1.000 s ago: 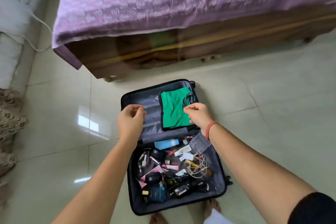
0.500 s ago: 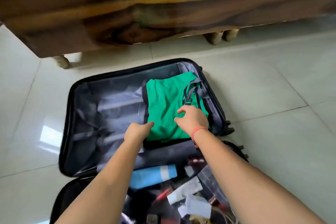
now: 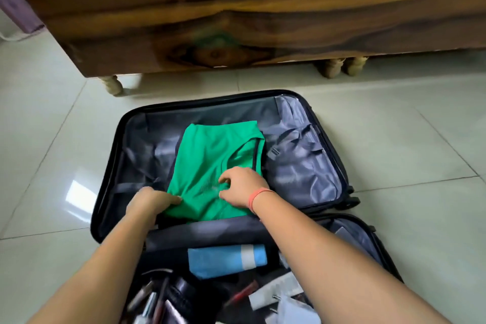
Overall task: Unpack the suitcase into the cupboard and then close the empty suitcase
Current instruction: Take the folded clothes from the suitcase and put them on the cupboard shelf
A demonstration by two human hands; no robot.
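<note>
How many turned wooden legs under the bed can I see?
3. The left leg stands under a corner of the bed frame; the middle leg and right leg stand side by side farther right. Others may be hidden.

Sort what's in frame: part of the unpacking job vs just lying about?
Job: open suitcase; green top, gripped by left hand and right hand; blue bottle; loose cosmetics in the near half.
Lying about: wooden bed frame; purple bedspread; tiled floor.
</note>
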